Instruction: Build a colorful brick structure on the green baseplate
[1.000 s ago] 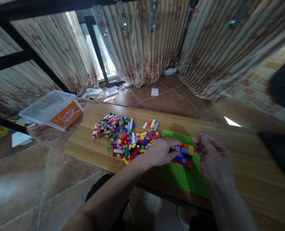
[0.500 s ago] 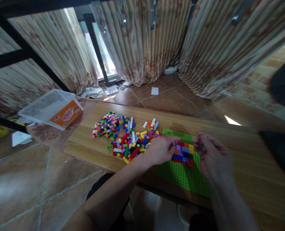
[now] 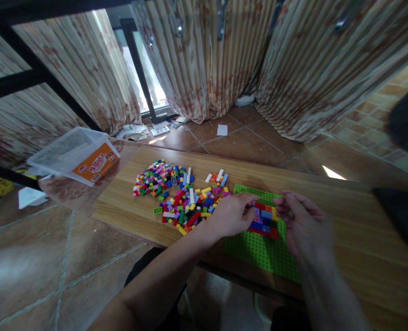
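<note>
A green baseplate [image 3: 252, 250] lies on the wooden table, with a block of colourful toy bricks [image 3: 266, 216] laid in rows upon it. My left hand [image 3: 234, 214] hovers over the left edge of these rows, its fingers bent together; whatever they grip is hidden. On the other side, my right hand [image 3: 303, 219] is held above the right part of the plate, thumb and fingertips pinched. What sits in that pinch is too small to make out. Loose bricks [image 3: 181, 207] spread to the left of my left hand, partly behind the wrist.
Farther left is a heap of small bricks [image 3: 155, 177]. A few bricks [image 3: 218, 177] lie behind the loose ones. A clear plastic box [image 3: 69, 151] with an orange label stands at the table's left end. A dark flat object [image 3: 399, 218] lies at the right.
My left hand has shifted very slightly to the right over the brick rows. The right hand stays almost in place, and the bricks look the same.
</note>
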### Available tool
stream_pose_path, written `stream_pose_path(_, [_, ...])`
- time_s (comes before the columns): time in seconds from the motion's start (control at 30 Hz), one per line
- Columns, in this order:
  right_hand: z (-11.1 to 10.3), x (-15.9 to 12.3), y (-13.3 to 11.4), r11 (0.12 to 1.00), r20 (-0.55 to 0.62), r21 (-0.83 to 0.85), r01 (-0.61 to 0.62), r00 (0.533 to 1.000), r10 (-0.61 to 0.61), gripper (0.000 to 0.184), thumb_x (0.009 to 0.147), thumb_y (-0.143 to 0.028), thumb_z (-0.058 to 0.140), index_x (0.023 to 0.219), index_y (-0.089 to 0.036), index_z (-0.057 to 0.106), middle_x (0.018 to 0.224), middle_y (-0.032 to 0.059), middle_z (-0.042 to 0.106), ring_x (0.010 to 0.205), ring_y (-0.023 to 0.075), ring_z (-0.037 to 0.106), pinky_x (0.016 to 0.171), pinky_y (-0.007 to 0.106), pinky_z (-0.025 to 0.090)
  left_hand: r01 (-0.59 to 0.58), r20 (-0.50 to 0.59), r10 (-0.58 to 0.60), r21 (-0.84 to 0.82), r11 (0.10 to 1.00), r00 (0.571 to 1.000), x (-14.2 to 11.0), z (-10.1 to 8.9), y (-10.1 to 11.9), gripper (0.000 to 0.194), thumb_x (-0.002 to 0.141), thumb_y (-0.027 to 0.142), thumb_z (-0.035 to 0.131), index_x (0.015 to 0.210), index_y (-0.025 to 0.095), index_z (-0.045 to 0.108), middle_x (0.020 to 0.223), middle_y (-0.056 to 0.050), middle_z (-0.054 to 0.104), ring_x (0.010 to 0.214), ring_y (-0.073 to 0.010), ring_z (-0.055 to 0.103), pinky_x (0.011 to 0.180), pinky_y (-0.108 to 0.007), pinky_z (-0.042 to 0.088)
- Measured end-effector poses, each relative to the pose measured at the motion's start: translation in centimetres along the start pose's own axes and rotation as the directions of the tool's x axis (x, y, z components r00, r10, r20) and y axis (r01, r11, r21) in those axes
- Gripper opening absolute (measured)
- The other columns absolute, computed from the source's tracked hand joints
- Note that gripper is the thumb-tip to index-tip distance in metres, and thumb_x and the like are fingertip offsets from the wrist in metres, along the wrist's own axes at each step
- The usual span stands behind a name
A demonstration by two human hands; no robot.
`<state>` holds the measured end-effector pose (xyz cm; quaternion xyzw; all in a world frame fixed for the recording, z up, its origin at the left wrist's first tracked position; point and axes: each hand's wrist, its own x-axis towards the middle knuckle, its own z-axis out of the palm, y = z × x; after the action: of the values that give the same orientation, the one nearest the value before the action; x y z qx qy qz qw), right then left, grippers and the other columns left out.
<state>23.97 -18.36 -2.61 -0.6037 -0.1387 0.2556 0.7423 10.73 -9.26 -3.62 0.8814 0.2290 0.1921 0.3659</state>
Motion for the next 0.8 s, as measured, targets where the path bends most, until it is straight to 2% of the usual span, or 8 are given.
stream_pose_path(0.1, [-0.02,-0.04,0.07,1.000,0.007,-0.010,0.002,1.000,-0.002,0.027,0.065,-0.037,0.083,0.082,-0.019,0.074,0.068,-0.0004,0.070,0.058,0.0079,0.060,0.056,0.019,0.049,0.018,-0.004,-0.019,-0.014,1.000,1.000,0.06,0.03,0.06,0.035,0.090,0.029,0.054,0.120,0.014,0.066,0.106,-0.009,0.074,0.091,-0.0203,0.069,0.084,-0.031,0.056])
stream_pose_path(0.33, [-0.08,-0.03,0.22,1.000,0.019,-0.002,0.015,1.000,-0.015,0.027,0.067,-0.036,0.082,0.083,-0.017,0.074,0.069,0.0006,0.070,0.058,0.0077,0.060,0.055,0.019,0.049,0.064,0.017,-0.063,-0.054,0.997,0.998,0.10,0.02,-0.11,0.035,0.086,0.026,0.061,0.119,0.016,0.066,0.103,-0.006,0.073,0.088,-0.0190,0.068,0.081,-0.030,0.055])
stream_pose_path(0.8, [-0.04,0.04,0.42,0.999,0.019,-0.034,0.022,1.000,-0.022,0.026,0.066,-0.037,0.081,0.083,-0.019,0.074,0.068,0.0006,0.070,0.056,0.0099,0.059,0.052,0.022,0.049,-0.021,0.059,0.021,0.003,1.000,0.998,-0.17,-0.48,-0.01,0.014,0.088,0.024,0.058,0.093,0.020,0.071,0.094,-0.002,0.071,0.084,-0.0159,0.065,0.076,-0.025,0.051])
